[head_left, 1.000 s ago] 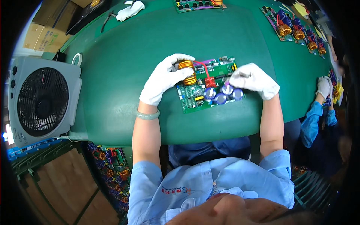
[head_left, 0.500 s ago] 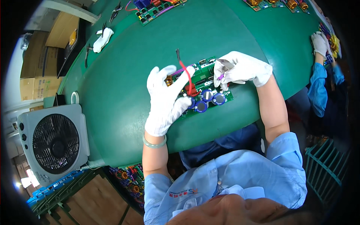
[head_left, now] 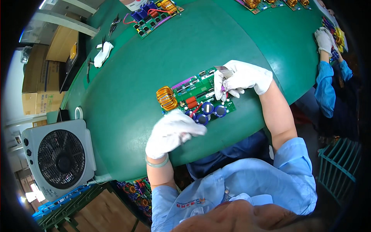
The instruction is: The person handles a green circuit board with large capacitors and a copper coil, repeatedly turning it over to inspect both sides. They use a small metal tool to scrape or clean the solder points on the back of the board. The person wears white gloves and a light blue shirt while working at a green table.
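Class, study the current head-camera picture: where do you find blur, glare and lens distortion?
Head view: the left hand looks smeared, while the copper-wound coil looks crisper; in the same head view, a bright light glares at far left, the front edge of the green table curves, and the rim falls to black.

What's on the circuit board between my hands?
The board has a copper coil at the left, red components, blue capacitors and a purple strip along the far edge. Your right hand hides part of the right end; your left hand hides the near left part.
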Action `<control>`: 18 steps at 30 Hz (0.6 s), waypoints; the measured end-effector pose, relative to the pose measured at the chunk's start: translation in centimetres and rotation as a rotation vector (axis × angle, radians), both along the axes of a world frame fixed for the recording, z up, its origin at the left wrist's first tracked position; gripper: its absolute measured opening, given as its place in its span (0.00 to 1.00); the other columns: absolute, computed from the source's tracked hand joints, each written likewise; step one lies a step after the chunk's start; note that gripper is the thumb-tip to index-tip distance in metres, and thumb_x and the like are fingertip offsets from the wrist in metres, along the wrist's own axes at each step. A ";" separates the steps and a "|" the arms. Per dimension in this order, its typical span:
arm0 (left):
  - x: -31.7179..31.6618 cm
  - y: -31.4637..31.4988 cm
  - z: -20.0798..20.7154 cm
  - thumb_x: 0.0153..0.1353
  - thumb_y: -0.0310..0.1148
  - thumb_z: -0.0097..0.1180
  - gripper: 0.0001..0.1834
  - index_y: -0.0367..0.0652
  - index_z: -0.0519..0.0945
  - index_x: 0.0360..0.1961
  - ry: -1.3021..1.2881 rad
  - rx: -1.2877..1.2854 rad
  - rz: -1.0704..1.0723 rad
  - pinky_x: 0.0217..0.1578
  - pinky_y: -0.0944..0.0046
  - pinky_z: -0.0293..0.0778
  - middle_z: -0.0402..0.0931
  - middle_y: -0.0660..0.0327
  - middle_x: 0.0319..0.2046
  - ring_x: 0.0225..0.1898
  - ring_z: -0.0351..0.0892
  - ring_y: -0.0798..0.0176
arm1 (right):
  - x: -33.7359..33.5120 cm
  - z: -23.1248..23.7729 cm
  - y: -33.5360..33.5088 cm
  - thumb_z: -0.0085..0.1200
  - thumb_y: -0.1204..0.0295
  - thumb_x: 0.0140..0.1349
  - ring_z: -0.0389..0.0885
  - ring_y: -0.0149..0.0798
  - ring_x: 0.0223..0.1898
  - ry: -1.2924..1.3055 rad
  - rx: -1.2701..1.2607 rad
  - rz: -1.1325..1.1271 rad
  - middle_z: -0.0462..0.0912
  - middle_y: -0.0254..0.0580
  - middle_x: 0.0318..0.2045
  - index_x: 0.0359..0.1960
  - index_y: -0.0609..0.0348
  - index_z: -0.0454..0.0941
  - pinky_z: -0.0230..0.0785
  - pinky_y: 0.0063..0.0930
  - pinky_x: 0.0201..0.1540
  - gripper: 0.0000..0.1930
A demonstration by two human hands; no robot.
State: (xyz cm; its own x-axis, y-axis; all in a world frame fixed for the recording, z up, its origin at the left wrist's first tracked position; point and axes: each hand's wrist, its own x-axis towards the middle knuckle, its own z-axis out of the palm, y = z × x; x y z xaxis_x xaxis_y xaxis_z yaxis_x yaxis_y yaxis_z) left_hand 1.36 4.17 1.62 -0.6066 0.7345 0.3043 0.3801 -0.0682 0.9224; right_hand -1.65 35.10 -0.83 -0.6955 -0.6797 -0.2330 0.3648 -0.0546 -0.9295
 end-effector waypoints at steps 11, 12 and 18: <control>-1.2 -1.8 -2.1 0.65 0.20 0.52 0.07 0.34 0.84 0.37 0.087 -0.089 0.414 0.47 0.63 0.77 0.83 0.55 0.38 0.40 0.83 0.58 | 0.1 0.1 0.4 0.60 0.68 0.54 0.85 0.33 0.28 0.009 0.079 0.027 0.87 0.50 0.32 0.32 0.66 0.81 0.67 0.17 0.19 0.11; -1.2 -2.0 -2.1 0.65 0.20 0.52 0.07 0.34 0.84 0.37 0.094 -0.093 0.413 0.47 0.63 0.77 0.83 0.56 0.38 0.41 0.83 0.58 | 0.0 -0.1 0.5 0.60 0.69 0.55 0.86 0.35 0.31 0.009 0.061 0.044 0.87 0.50 0.32 0.32 0.66 0.81 0.68 0.17 0.20 0.11; -1.3 -2.5 -2.2 0.67 0.21 0.52 0.08 0.35 0.83 0.41 0.047 -0.103 0.390 0.47 0.63 0.76 0.83 0.57 0.38 0.41 0.82 0.60 | 0.2 0.9 -0.3 0.57 0.74 0.55 0.76 0.27 0.21 0.049 0.099 -0.025 0.87 0.47 0.30 0.35 0.66 0.84 0.60 0.17 0.17 0.09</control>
State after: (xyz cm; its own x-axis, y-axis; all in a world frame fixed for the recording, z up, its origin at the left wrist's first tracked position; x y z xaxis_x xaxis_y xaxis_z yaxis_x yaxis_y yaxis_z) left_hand 0.07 1.63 -0.59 -0.8328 0.4804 0.2752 0.4013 0.1812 0.8979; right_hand -1.50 34.82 0.11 -0.7246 -0.6369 -0.2634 0.3180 0.0301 -0.9476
